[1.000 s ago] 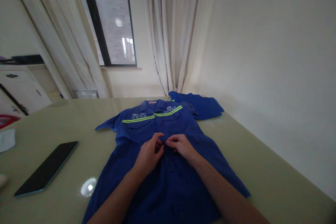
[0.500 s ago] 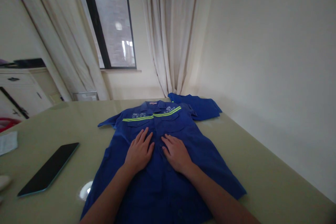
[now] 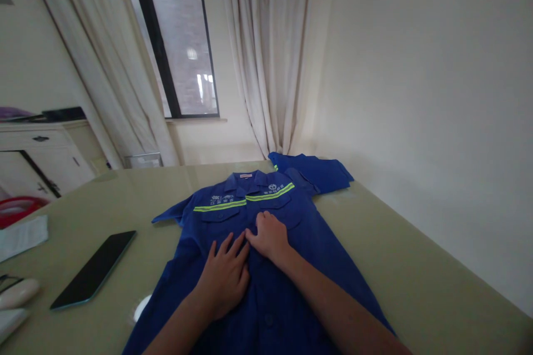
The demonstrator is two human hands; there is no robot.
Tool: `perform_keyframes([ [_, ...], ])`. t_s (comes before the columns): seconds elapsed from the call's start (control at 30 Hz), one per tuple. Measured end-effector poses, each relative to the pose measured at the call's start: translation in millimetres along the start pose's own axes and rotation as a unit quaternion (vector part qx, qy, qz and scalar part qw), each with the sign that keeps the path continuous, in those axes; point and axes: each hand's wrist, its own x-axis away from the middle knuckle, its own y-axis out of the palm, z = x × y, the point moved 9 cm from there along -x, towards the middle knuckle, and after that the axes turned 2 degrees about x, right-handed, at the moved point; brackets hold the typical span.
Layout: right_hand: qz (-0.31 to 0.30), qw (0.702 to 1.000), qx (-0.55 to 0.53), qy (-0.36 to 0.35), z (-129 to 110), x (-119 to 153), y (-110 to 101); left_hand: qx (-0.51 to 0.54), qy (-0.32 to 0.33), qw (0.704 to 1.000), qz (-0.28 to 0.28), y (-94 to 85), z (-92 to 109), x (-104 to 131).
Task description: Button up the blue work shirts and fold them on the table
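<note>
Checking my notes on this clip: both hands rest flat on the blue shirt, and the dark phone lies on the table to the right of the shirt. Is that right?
Not quite. The head view shows the phone on the table to the left of the blue shirt, not the right. The rest holds: the left hand and right hand both lie on the shirt.

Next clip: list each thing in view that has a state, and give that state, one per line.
Blue shirt: spread flat on the table, front up, placket closed.
Left hand: open, flat on the shirt front.
Right hand: fingers curled, pressing at the placket.
Folded blue garment: folded, lying beyond the shirt's collar.
Phone: lying flat, screen dark.
Curtains: drawn aside, window uncovered.
Table: bears all of these.
</note>
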Motion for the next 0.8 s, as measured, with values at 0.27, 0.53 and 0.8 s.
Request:
perform_keyframes([
  [0.27,0.03,0.979,-0.192,0.058,38,-5,16,-0.009,-0.093,0.992,0.083,-32.0,-15,-65],
  [0.53,0.051,0.961,-0.271,0.025,36,-6,17,0.093,-0.043,0.987,0.126,-10.4,-27,-75],
  [0.8,0.04,0.968,-0.246,-0.01,27,-3,13,0.182,-0.053,0.973,0.134,-5.2,-41,-78],
])
